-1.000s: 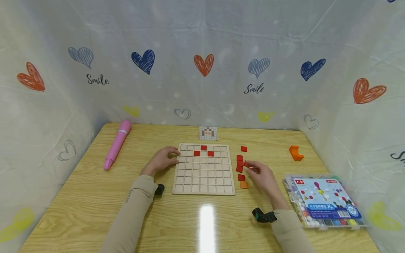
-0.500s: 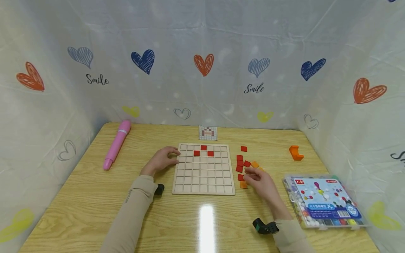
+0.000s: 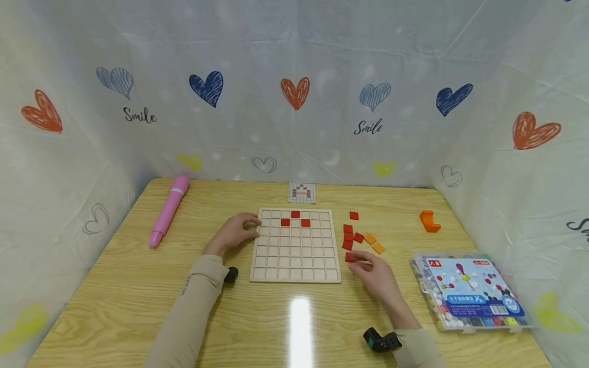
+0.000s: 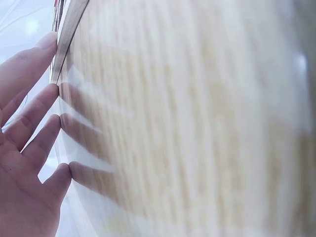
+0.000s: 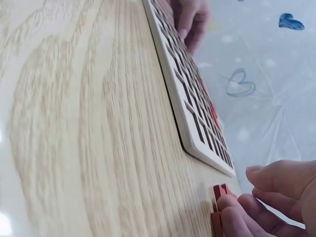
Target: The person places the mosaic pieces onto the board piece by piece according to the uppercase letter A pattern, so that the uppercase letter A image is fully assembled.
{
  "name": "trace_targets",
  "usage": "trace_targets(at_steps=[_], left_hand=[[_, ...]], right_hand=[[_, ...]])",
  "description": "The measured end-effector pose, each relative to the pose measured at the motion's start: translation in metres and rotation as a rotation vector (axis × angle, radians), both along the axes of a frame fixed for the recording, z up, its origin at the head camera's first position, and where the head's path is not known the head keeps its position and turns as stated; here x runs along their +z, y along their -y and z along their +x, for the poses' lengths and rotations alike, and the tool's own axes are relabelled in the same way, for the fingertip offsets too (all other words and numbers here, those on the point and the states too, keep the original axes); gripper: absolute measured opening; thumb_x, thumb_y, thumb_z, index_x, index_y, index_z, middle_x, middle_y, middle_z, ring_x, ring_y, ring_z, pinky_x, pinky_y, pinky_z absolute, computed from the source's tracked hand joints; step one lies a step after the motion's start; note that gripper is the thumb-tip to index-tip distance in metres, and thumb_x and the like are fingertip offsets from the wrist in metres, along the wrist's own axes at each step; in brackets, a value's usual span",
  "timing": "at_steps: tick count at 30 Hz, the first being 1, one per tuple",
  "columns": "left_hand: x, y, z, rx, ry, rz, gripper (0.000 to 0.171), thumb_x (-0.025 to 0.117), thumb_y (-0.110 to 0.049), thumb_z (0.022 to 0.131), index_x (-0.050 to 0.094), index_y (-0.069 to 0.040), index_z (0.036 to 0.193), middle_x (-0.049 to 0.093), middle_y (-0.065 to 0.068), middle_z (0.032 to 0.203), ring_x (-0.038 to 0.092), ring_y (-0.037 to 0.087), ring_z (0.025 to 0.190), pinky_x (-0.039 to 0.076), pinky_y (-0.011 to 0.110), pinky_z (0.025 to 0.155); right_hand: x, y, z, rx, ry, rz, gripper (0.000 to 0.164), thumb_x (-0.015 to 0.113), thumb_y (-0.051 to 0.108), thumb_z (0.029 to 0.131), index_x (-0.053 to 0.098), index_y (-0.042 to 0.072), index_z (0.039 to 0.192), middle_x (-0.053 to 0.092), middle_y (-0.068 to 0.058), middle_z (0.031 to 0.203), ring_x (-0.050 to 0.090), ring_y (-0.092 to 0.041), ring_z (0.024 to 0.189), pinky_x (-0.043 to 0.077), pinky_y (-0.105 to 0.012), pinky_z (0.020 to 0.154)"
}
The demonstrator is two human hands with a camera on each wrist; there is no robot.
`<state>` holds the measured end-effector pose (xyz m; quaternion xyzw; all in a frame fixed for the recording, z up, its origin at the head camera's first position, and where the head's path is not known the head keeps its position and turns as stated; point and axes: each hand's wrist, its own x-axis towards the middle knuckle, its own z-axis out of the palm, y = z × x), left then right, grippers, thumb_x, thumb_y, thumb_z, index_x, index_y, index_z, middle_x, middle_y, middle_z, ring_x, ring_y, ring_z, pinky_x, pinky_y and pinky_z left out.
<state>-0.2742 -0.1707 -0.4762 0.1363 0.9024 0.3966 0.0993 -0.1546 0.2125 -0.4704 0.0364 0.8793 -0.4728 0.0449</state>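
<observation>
A pale wooden grid board lies on the table, with red square tiles in 3 of its far cells. My left hand rests at the board's left edge, fingers spread; in the left wrist view the thumb touches the rim. My right hand is at the board's right, its fingertips at a loose red tile. In the right wrist view the thumb stands apart from the fingers, which touch near the red tile. Another reddish tile is partly covered there.
Several loose red tiles lie right of the board, beside two orange tiles. A printed pattern card is behind the board. A pink stick-like object lies left, an orange piece right, near a clear boxed model set.
My right hand has let go of a red tile beside the others and moved toward the near side, uncovering the two orange tiles. The near orange tile is out of sight. My left hand stays put.
</observation>
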Motion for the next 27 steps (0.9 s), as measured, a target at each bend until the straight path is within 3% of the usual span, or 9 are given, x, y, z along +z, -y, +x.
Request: trace_targets(at_steps=[12, 20, 27], left_hand=[[0.001, 0.0, 0.001, -0.001, 0.008, 0.01, 0.033, 0.071, -0.014, 0.094, 0.068, -0.005, 0.126, 0.047, 0.018, 0.152, 0.033, 0.041, 0.147, 0.025, 0.056, 0.123], [0.001, -0.001, 0.0, -0.007, 0.0, -0.004, 0.033, 0.071, -0.014, 0.094, 0.068, -0.005, 0.125, 0.048, 0.019, 0.151, 0.033, 0.042, 0.147, 0.026, 0.057, 0.122], [0.001, -0.001, 0.0, -0.005, 0.0, 0.005, 0.032, 0.071, -0.013, 0.094, 0.068, -0.004, 0.125, 0.048, 0.019, 0.151, 0.033, 0.042, 0.146, 0.025, 0.057, 0.123]], right_hand=[[0.002, -0.016, -0.014, -0.009, -0.077, 0.148, 0.044, 0.067, 0.015, 0.097, 0.059, -0.003, 0.136, 0.067, -0.022, 0.127, 0.066, -0.036, 0.116, 0.055, -0.048, 0.099], [-0.002, -0.017, -0.025, 0.129, -0.132, 0.253, 0.053, 0.073, 0.021, 0.093, 0.058, -0.002, 0.138, 0.063, -0.023, 0.133, 0.063, -0.038, 0.117, 0.053, -0.052, 0.098], [-0.002, -0.011, -0.027, 0.166, -0.158, 0.311, 0.045, 0.074, 0.016, 0.091, 0.064, -0.006, 0.129, 0.065, -0.024, 0.126, 0.06, -0.04, 0.116, 0.052, -0.053, 0.096]])
